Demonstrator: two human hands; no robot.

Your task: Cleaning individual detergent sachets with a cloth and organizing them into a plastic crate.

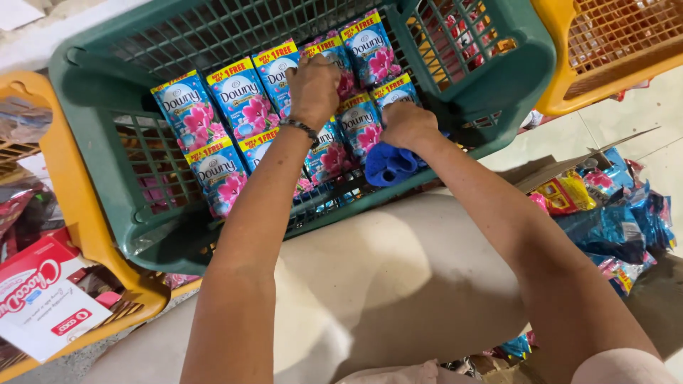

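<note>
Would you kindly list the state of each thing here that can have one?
Green basket: tilted, part filled with sachets.
Sachets: sealed, lined up in rows.
Left hand: closed on a sachet's top.
Right hand: pressing on the sachets, blue cloth beneath.
Blue cloth: bunched up.
Cardboard box: open, packets inside.
Yellow basket: holds packets.
</note>
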